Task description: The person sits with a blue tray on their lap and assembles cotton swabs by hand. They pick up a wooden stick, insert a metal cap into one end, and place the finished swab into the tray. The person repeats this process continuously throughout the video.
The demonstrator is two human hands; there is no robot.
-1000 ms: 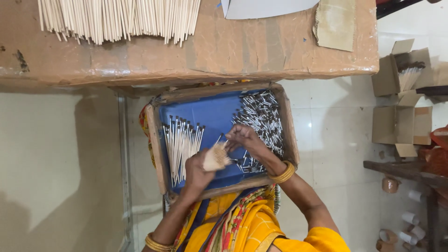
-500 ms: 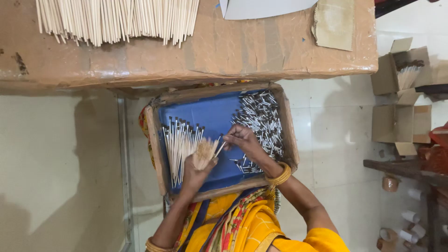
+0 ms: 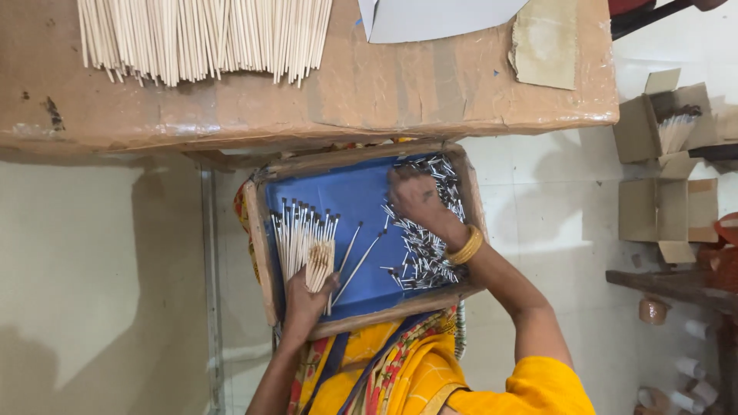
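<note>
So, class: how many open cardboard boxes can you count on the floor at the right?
2. One cardboard box sits at the upper right with sticks inside; another lies just below it. More may be hidden beyond the picture's edge.

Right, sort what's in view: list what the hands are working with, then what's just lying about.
In use: tray; left hand holding stick bundle; right hand on metal caps.

Lying about: bare sticks; grey sheet; cardboard boxes.

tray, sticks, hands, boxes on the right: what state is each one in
tray: on the lap, blue lined, holding sticks
tipped sticks: bunched at the tray's left side
loose pieces: scattered at the tray's right side
left hand: gripping a bundle of sticks
right hand: flat on the loose pieces
plain sticks: piled on the table
cardboard boxes: open
</note>
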